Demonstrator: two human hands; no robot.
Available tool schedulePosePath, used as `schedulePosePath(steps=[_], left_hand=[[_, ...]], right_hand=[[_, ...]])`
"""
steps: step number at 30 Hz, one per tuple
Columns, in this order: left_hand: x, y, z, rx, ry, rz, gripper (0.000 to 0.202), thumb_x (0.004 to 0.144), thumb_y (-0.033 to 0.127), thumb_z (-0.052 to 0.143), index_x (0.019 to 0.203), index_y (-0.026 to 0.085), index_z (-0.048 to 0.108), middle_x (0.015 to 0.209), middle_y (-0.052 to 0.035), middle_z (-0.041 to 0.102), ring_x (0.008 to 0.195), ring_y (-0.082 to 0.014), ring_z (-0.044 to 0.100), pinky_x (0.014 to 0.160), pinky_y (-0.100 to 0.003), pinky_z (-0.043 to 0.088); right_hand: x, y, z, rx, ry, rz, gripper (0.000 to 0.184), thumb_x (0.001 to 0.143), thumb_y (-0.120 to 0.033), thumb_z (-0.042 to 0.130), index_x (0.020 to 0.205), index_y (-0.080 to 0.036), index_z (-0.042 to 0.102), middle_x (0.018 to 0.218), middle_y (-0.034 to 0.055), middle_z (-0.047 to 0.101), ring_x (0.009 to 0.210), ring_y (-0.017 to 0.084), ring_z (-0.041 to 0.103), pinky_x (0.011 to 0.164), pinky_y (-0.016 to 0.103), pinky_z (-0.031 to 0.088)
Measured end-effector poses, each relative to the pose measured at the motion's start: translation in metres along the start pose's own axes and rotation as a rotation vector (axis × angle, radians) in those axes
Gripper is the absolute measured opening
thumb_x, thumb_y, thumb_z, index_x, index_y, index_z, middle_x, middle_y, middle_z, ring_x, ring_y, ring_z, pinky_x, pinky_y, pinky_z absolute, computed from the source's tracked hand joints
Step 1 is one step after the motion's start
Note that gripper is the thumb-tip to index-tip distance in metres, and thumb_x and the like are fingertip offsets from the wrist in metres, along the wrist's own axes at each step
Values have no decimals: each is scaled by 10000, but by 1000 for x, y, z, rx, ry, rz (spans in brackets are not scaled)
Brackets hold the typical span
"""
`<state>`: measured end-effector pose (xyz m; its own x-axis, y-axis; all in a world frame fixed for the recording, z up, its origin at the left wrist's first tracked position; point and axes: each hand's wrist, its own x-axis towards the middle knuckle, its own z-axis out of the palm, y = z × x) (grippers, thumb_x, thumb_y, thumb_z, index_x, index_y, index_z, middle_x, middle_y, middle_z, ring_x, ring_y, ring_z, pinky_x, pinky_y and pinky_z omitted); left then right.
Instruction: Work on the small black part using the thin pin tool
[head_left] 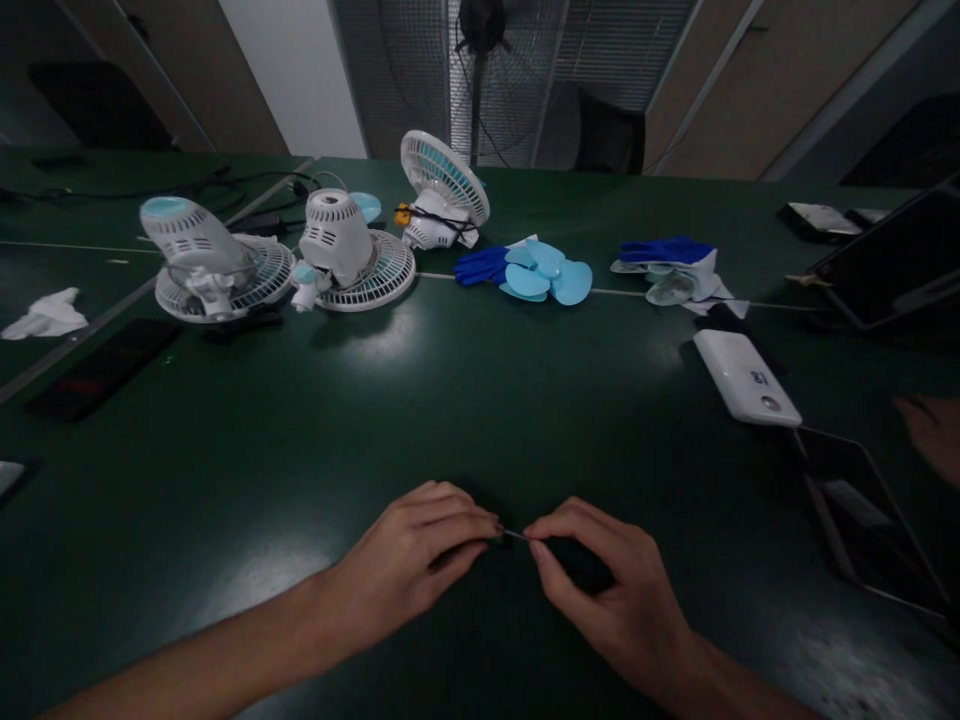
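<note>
Low over the near part of the table, my left hand is closed, its fingertips pinched around one end of a thin metal rod. A small greenish bit shows by those fingertips, too small to name. From the other side, my right hand pinches the rod's opposite end between thumb and forefinger. Only a short length of the rod is visible between the two hands; both ends are hidden by fingers.
Across the dark green table stand several white fans, one of them here. Near them lie a light blue fan blade, blue-and-white gloves, a white device and a dark tablet. Another person's hand shows at right.
</note>
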<state>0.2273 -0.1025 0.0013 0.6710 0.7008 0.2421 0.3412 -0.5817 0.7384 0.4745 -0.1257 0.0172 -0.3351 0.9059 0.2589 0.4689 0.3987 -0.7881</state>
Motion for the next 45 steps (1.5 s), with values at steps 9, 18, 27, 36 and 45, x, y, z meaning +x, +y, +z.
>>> schedulePosePath(steps=[9,18,27,36,45], left_hand=[[0,-1,-9,-142,8,-208,369,903,141,679,1247,254,615,1169,-69,666,1086,-197,624,918,-347,542],[3,-2,-9,-99,-20,-188,161,972,232,650,1126,252,691,1121,-58,654,1077,-194,590,910,-344,522],[3,-2,-10,-110,-18,-171,158,982,232,640,1132,242,688,1128,-63,649,1081,-189,589,910,-329,510],[2,-4,-8,-108,-30,-178,152,996,250,630,1139,243,681,1132,-48,643,1083,-176,580,917,-326,492],[1,-4,-7,-102,-31,-161,139,1008,250,608,1131,225,668,1138,-61,633,1087,-183,574,910,-331,490]], right_hand=[[-3,0,1,-100,5,-9,147,877,-113,603,875,-216,708,719,-13,664,590,132,653,555,258,468],[-5,2,2,-141,-7,-37,168,858,-86,594,873,-204,712,708,-10,649,573,131,639,545,264,451],[-6,3,4,-154,-28,-35,166,866,-91,598,880,-211,710,724,-12,656,582,125,648,560,258,454],[-7,5,5,-123,-8,-59,171,877,-81,606,895,-213,715,732,-22,656,585,111,641,560,244,440],[-4,4,5,1,-85,-37,164,945,-103,615,1000,-220,717,826,-5,690,693,121,681,645,241,488]])
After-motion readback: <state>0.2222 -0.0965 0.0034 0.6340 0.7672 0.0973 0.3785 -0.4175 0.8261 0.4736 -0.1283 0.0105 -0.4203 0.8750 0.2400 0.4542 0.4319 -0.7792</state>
